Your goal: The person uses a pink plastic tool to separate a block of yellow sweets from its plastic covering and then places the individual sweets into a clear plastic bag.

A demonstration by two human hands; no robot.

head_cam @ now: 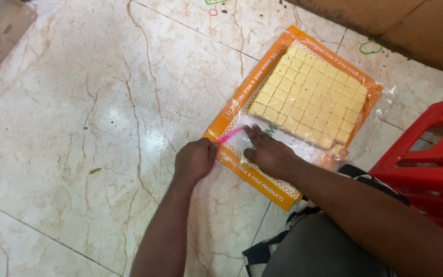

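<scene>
A clear plastic packet with an orange printed border [232, 105] lies flat on the marble floor. Inside it sits a slab of several small pale yellow cubes [308, 95] in neat rows. My left hand [195, 160] is closed at the packet's near left edge, pinching a thin pink band [230, 134] that stretches over the plastic. My right hand [268, 152] lies palm down on the empty clear part of the packet, fingers pressed flat just in front of the cubes. One loose cube [337, 150] sits at the slab's near right corner.
A red plastic stool [429, 154] stands at the right, close to my right arm. Brown cardboard [411, 25] lies at the top right and more at the top left [1, 36]. A green band [370, 47] lies on the floor beyond the packet.
</scene>
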